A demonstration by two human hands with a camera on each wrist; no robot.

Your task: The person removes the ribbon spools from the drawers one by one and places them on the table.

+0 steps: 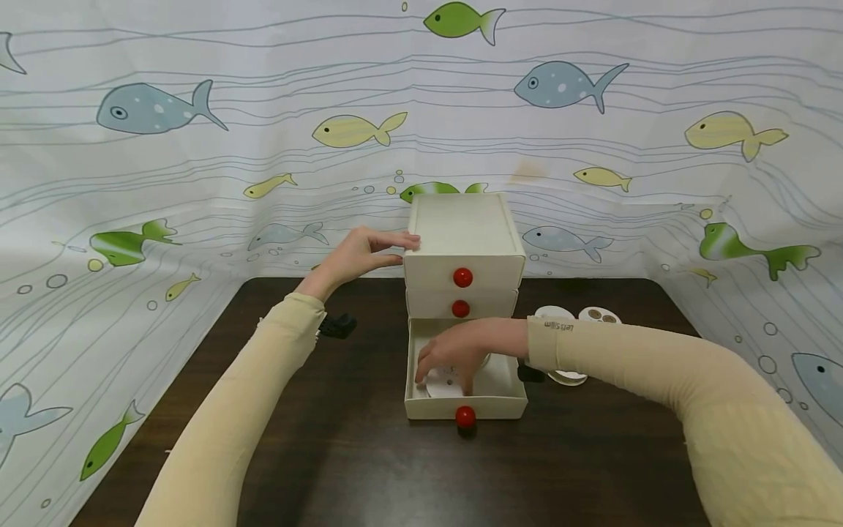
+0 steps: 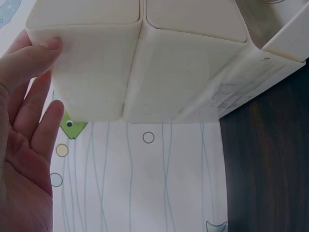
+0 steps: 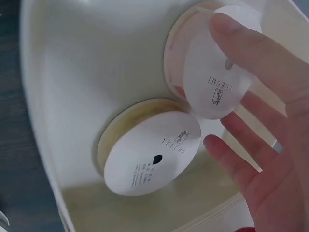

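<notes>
A white cabinet of stacked drawers with red round knobs stands on the table, its bottom drawer pulled out. My left hand rests at the cabinet's upper left edge, fingers on the top. The left wrist view shows its thumb against the white casing. Inside the open drawer, my right hand holds a spool of pale pink ribbon across its white face, thumb at one edge and fingers at the other. Beside it in the drawer lies a spool of yellowish ribbon, printed side up.
More white spools lie on the dark table right of the cabinet, partly hidden by my right forearm. A fish-patterned curtain surrounds the table at the back and sides. The lowest red knob sticks out toward me.
</notes>
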